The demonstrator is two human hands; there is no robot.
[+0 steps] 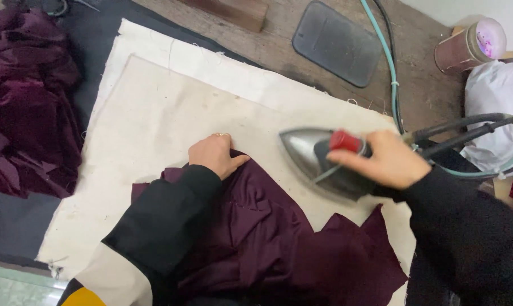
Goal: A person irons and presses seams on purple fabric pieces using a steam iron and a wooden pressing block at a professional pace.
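Sleeves: black, nearest the camera, coming in from the bottom edge on both sides; a pale and yellow patch shows under the left one.
Maroon cloth (279,238): lies crumpled on the pad, between the two arms, its far edge under the left hand and its right corner spread flat near the right sleeve.
Left hand (215,154): rests flat on the far edge of the maroon cloth, fingers together and bent slightly, pressing rather than gripping; a ring shows on one finger.
Right hand (389,160): wrapped around the handle of the iron, thumb by the red knob, holding it firmly.
Iron (318,158): silver, pointed tip aimed left toward the left hand, sitting on the pad just beside the cloth's edge; whether its sole touches the cloth I cannot tell.
Hoses (466,127): black and green, running from the iron's back to the right.
Pad (154,113): cream fabric, layered, covering the table.
Mat (337,42): dark, rounded, on bare wood beyond the pad.
Pile (24,102): more maroon fabric heaped at the left, well apart from the hands.
Spool (471,45): cardboard tube at top right, beside a white bag (494,107).
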